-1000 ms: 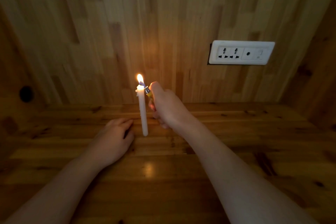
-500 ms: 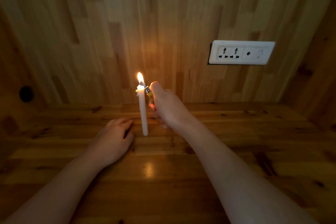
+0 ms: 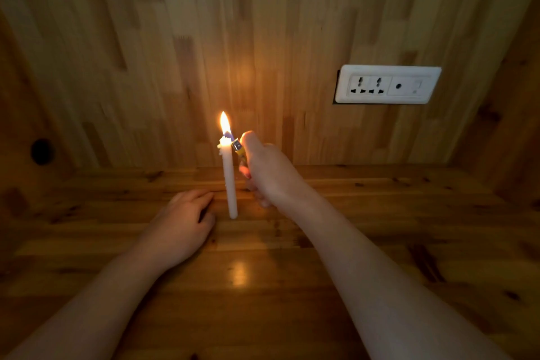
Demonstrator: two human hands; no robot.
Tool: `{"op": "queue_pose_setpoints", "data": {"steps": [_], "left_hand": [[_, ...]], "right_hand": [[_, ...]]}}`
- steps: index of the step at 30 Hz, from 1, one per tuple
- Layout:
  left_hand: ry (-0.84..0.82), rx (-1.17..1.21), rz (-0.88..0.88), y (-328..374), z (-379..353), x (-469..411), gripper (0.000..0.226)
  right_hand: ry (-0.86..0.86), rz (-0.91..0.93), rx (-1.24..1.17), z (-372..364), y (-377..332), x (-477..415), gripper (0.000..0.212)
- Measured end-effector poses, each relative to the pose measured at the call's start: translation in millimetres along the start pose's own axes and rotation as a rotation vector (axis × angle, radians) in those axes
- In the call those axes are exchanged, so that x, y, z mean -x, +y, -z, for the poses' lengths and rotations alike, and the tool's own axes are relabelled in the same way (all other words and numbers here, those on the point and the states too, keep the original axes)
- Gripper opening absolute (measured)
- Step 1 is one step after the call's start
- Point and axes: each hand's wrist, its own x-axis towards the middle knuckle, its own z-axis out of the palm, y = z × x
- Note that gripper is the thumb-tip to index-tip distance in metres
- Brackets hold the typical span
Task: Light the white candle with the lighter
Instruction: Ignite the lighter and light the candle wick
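A tall white candle (image 3: 228,181) stands upright on the wooden table (image 3: 380,242), with a bright flame (image 3: 225,123) at its top. My right hand (image 3: 270,172) is shut on a yellow lighter (image 3: 239,150), whose metal head sits right beside the candle's tip; the thumb presses on top. Most of the lighter is hidden in my fist. My left hand (image 3: 181,225) rests on the table just left of the candle's base, fingers loosely curled, holding nothing and apart from the candle.
A wooden wall rises right behind the table. A white socket panel (image 3: 387,84) is mounted on it at the right. A dark round hole (image 3: 42,151) is in the wall at the far left. The room is dim.
The flame at the candle's tip has grown slightly taller. Both hands and the candle stay where they were.
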Motion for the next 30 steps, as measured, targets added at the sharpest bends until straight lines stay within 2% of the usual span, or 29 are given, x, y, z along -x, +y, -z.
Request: {"op": "queue_pose_setpoints", "data": {"steps": [8,12,16,20,26,30], "left_hand": [[-0.01,0.014,-0.009,-0.9,0.5,-0.3,0.051],[-0.01,0.018,-0.014,-1.6,0.1,-0.4,0.051],[-0.015,0.018,-0.02,-1.8,0.0,-0.5,0.052],[-0.014,0.024,-0.007,-1.4,-0.1,-0.5,0.051],[-0.031,0.016,0.021,-0.5,0.6,0.2,0.053],[-0.023,0.018,0.01,1.9,1.5,0.6,0.052]], "right_hand": [[-0.006,0.0,0.006,-0.7,0.0,-0.1,0.042],[-0.006,0.087,0.023,-2.0,-1.4,1.6,0.038],[0.013,0.008,0.017,-1.4,-0.3,0.1,0.041],[0.01,0.077,0.048,-3.5,-0.3,-0.6,0.039],[0.017,-0.007,-0.016,-3.1,3.2,-3.7,0.049],[-0.004,0.076,0.045,-2.8,5.4,-5.0,0.047]]}}
